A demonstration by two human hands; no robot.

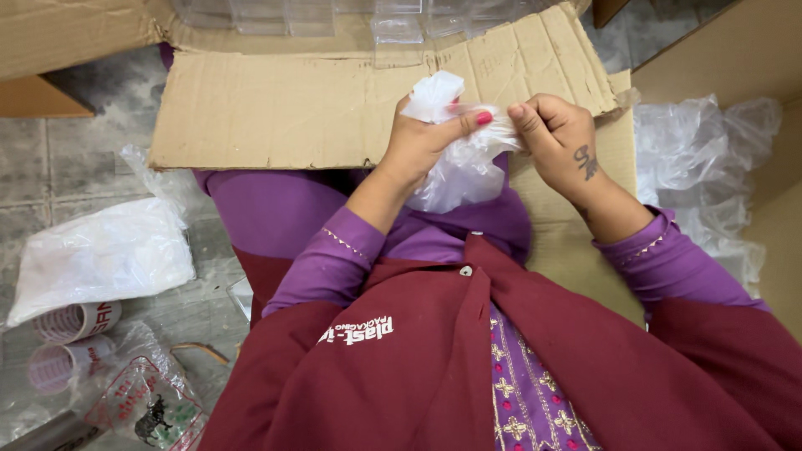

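Left hand (422, 138) and right hand (555, 138) both pinching clear plastic bag (459, 171) over cardboard flap (276, 113) edge

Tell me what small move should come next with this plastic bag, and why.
Probably pull the two hands apart to open the clear plastic bag: the left hand and right hand both pinch its crumpled top edge close together, and it looks still bunched shut.

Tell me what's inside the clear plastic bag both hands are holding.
The plastic bag looks crumpled and whitish; nothing inside is distinguishable. The left hand and right hand cover its top.
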